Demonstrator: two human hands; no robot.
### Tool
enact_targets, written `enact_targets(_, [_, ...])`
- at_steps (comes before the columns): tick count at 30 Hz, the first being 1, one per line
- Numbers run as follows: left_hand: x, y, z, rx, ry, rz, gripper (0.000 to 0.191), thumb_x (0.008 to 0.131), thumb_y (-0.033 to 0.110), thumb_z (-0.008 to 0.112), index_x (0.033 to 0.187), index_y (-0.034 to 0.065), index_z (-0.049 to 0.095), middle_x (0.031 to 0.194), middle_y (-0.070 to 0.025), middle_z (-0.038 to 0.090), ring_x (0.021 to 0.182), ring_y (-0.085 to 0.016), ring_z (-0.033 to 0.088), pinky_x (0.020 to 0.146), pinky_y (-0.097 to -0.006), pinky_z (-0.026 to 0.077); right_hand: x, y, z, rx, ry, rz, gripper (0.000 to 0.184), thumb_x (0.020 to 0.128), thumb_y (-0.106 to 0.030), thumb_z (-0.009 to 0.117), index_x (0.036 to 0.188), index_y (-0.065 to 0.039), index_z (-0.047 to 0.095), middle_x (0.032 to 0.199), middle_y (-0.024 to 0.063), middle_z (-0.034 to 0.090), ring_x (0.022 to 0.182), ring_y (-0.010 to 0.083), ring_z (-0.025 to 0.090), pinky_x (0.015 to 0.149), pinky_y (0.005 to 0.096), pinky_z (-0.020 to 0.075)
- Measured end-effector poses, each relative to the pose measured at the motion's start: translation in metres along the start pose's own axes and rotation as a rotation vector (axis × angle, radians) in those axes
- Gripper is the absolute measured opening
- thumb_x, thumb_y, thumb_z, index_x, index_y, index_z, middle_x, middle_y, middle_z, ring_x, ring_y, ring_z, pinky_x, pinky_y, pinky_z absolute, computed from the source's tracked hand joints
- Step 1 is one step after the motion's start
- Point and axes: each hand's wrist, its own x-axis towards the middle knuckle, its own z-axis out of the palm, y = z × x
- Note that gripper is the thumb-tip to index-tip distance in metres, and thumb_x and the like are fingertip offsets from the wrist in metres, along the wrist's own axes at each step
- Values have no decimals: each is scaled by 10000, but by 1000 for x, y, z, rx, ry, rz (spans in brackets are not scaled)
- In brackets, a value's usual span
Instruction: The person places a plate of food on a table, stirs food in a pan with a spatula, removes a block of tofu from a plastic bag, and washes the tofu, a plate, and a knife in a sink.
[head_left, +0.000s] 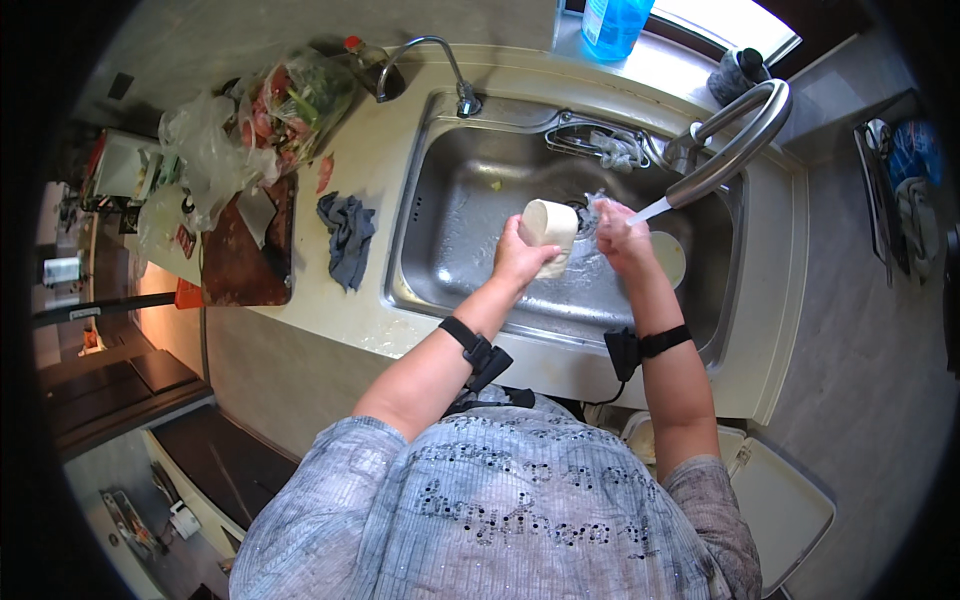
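Note:
Over the stainless steel sink (465, 225), my left hand (525, 255) grips a cream-coloured cup-like container (553, 225), tilted, with its flat oval end up. My right hand (624, 236), wet, is closed around a crumpled translucent scrubber or piece of plastic (596, 206), just right of the container and apart from it. Water runs from the curved faucet (720, 176) onto my right hand. A small pale plate or bowl (667, 259) lies in the sink, partly behind my right forearm. A wire basket (559, 139) holding a grey scrubber hangs at the sink's back wall.
Left of the sink lie a crumpled dark cloth (349, 236), a brown cutting board (247, 270) and plastic bags (300, 105) with vegetables. A thin second faucet (427, 41) and a dark bottle (367, 64) stand behind. A blue bottle (615, 26) is on the windowsill.

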Motion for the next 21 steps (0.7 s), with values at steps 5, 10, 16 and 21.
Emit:
enact_targets(5, [1,28,22,-587,-255,-320,669,639,24,768,1191,25,390,1085,-128,559,972,-223,575,788,-347,508,-10,-13,-18,-441,175,-227,335,907,-364,505,817,-50,581,538,8,495,370,74,388,349,223,270])
enact_targets(10, [12,52,49,-818,-485,-411,441,773,85,685,1145,-2,464,1039,-127,597,906,-225,619,784,-369,526,-10,-40,-56,-410,412,-277,403,899,-421,497,1022,-40,554,864,39,577,710,113,540,557,241,441])
enact_targets(16, [16,71,71,-818,-545,-391,486,765,107,701,1147,-6,424,1034,-117,584,902,-221,611,777,-371,518,22,-88,-119,-281,536,-289,466,865,-419,552,1099,-21,494,1035,61,529,890,155,517,717,293,463])
enact_targets(21, [-5,78,47,-491,-486,-258,618,631,109,797,1119,22,428,1011,-91,572,920,-185,574,745,-335,497,45,-114,-115,-61,284,-339,215,878,-306,558,826,-102,515,648,-21,356,565,107,384,648,356,503])
